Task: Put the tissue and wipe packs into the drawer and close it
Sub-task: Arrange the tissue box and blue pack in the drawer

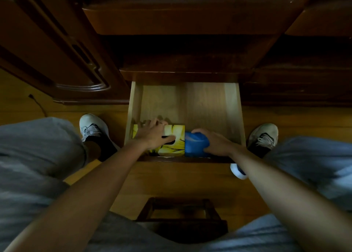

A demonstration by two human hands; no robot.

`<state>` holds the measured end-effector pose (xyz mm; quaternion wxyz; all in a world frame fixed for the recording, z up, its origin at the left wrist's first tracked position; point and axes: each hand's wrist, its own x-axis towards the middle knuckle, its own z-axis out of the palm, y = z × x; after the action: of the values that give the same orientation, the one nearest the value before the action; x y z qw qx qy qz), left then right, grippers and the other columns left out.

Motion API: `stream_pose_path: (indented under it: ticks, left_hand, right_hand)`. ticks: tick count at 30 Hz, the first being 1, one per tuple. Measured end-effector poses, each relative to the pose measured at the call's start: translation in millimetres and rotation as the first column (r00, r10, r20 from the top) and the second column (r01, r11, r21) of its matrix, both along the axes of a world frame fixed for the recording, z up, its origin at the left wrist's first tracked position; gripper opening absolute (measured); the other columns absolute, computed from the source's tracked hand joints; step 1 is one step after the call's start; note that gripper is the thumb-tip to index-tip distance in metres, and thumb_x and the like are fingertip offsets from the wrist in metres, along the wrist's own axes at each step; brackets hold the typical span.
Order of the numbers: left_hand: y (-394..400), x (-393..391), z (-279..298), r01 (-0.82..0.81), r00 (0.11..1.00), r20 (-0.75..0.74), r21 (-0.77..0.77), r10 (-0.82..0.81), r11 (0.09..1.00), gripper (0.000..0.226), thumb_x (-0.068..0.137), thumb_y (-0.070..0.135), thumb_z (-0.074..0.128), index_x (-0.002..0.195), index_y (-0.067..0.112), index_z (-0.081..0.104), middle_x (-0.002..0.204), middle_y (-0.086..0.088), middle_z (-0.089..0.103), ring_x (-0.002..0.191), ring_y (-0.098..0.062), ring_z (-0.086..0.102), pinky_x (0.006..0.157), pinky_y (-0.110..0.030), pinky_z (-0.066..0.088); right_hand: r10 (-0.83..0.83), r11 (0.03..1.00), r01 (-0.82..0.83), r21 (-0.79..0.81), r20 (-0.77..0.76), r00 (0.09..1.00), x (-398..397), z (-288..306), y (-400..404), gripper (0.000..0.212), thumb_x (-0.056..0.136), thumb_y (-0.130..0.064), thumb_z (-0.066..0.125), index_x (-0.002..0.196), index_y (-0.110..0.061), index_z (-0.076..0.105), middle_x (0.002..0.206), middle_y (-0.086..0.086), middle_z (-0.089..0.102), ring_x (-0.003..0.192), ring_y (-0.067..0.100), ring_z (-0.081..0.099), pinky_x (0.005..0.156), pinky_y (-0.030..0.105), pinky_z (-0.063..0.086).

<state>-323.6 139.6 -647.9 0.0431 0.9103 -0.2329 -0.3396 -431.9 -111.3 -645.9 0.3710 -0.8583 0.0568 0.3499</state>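
Note:
The pale wooden drawer (pixel 231 106) stands pulled out from a dark wood cabinet. A yellow tissue box (pixel 176 132) lies at its front left. My left hand (pixel 152 132) rests on top of the box, fingers spread over its far edge and thumb by the dark opening. Right beside the box sits a blue wipe pack (pixel 194 144), and my right hand (pixel 214 141) grips it from the right with curled fingers. The back half of the drawer floor is bare wood.
A white and blue pack (pixel 238 172) lies on the floor under my right forearm. My two shoes (pixel 93 126) (pixel 263 135) stand either side of the drawer. A dark wooden stool (pixel 181 217) is beneath me. A closed cabinet door (pixel 62 57) is on the left.

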Motion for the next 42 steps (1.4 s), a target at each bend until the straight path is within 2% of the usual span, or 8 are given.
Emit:
stream_pose_path:
  ticks: [7,12,15,29,34,37,40,42]
  left_hand:
    - [-5.7,-6.7,-16.2,0.024,0.990,0.140,-0.037,-0.019,0.999,0.086,0.087,0.078,0.037,0.147,0.016,0.037,0.154,-0.011,0.035,0.143,-0.031,0.032,0.117,-0.061,0.015]
    - [-17.4,-15.5,-13.1,0.144,0.978,0.165,-0.107,-0.126,0.984,0.082,0.088,0.076,0.040,0.156,0.040,0.012,0.160,-0.004,0.030,0.143,-0.033,0.030,0.113,-0.064,0.017]
    - [-19.9,-14.3,-14.4,0.155,0.977,0.152,-0.039,-0.147,0.987,0.084,0.084,0.081,0.038,0.155,0.048,0.007,0.159,-0.004,0.033,0.142,-0.032,0.031,0.110,-0.064,0.020]
    - [-18.5,-12.3,-17.7,0.124,0.985,0.126,-0.019,-0.121,0.992,0.083,0.085,0.079,0.039,0.154,0.039,0.017,0.157,-0.008,0.033,0.144,-0.032,0.028,0.113,-0.064,0.017]
    - [-18.3,-15.6,-12.3,0.154,0.982,0.108,-0.014,-0.152,0.988,0.084,0.088,0.074,0.042,0.156,0.036,0.011,0.162,-0.006,0.026,0.148,-0.029,0.023,0.115,-0.064,0.011]
    - [-14.4,-15.8,-4.1,0.146,0.987,0.074,-0.045,-0.142,0.988,0.085,0.090,0.066,0.049,0.158,0.033,0.010,0.166,-0.003,0.017,0.152,-0.025,0.016,0.117,-0.062,0.010]
    - [-9.7,-15.5,16.5,0.091,0.993,0.076,-0.054,-0.086,0.994,0.085,0.092,0.058,0.053,0.158,0.033,0.007,0.165,-0.003,0.020,0.147,-0.029,0.028,0.113,-0.054,0.030]
    - [-10.5,-8.7,42.0,0.004,0.981,0.196,-0.054,0.007,0.999,0.085,0.092,0.053,0.057,0.157,0.031,0.006,0.157,-0.005,0.033,0.128,-0.031,0.052,0.087,-0.043,0.050]
  right_hand:
    - [-0.461,0.854,0.516,-0.064,0.367,0.808,40.0,16.3,-39.3,0.061,0.100,-0.020,0.060,0.155,-0.029,0.035,0.154,0.001,0.047,0.139,0.021,0.047,0.105,0.037,0.043]
    - [-0.106,0.988,0.109,-0.108,0.033,0.994,32.5,2.1,-8.3,0.077,0.092,-0.046,0.069,0.157,-0.030,0.032,0.155,0.004,0.046,0.137,0.028,0.047,0.106,0.044,0.041]
    - [0.159,0.938,-0.152,-0.311,-0.002,0.987,18.3,-21.1,22.2,0.090,0.083,-0.061,0.072,0.157,-0.027,0.032,0.154,0.007,0.048,0.137,0.032,0.047,0.112,0.049,0.035]
    - [0.138,0.951,-0.131,-0.280,0.003,0.990,11.3,-22.7,9.7,0.095,0.084,-0.060,0.072,0.160,-0.029,0.025,0.161,0.003,0.035,0.144,0.029,0.033,0.112,0.051,0.035]
    - [-0.072,0.995,0.068,-0.077,-0.046,0.996,11.4,-21.2,10.5,0.087,0.090,-0.036,0.073,0.160,-0.036,0.023,0.157,0.009,0.040,0.135,0.029,0.045,0.097,0.035,0.040]
    - [-0.139,0.988,0.132,-0.084,-0.082,0.987,10.9,-17.2,14.0,0.091,0.090,-0.035,0.071,0.161,-0.039,0.014,0.163,0.010,0.033,0.142,0.033,0.039,0.105,0.040,0.038]
    - [-0.163,0.965,0.165,-0.204,0.028,0.986,14.7,2.4,21.9,0.092,0.088,-0.059,0.064,0.161,-0.044,0.009,0.168,0.002,0.023,0.154,0.036,0.016,0.119,0.058,0.018]
    - [-0.121,0.965,0.154,-0.214,0.159,0.980,26.7,29.8,21.2,0.088,0.088,-0.062,0.061,0.160,-0.042,0.013,0.165,0.001,0.032,0.148,0.031,0.030,0.117,0.058,0.027]
